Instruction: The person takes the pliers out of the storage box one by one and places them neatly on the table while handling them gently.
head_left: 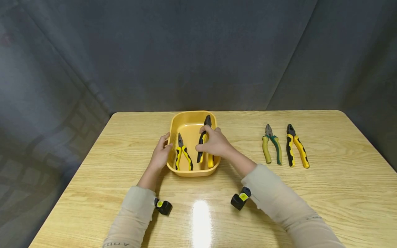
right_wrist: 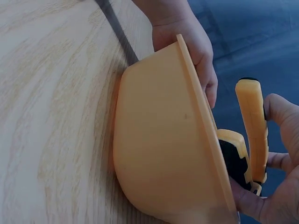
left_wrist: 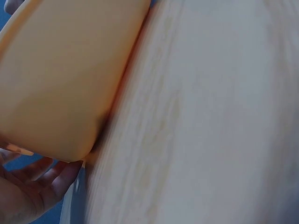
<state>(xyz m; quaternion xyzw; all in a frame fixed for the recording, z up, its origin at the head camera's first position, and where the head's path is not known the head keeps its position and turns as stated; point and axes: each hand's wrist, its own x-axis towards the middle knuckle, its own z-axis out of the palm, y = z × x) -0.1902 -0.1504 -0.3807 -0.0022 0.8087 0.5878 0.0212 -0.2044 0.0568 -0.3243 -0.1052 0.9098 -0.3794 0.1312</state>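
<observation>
A yellow plastic basin [head_left: 193, 174] stands on the table. My left hand [head_left: 160, 154] holds its left side, with the thumb at the rim and the fingers along the outer wall in the left wrist view. Over the basin's right half, my right hand [head_left: 215, 142] grips black-and-yellow pliers [right_wrist: 253, 123]. Their handles are spread and show above the rim in the right wrist view; the fingers partly hide them from the head camera. Long-nose pliers [head_left: 181, 141] with black-and-yellow handles lie in the left half of the basin.
On the right of the wooden table [head_left: 335, 193] lie green-handled pliers [head_left: 268, 130] and, beside them, another black-and-yellow pair of pliers [head_left: 291, 130]. A dark curtain [head_left: 198, 55] hangs behind the table's far edge. Small black cameras [head_left: 238, 201] are worn on both wrists.
</observation>
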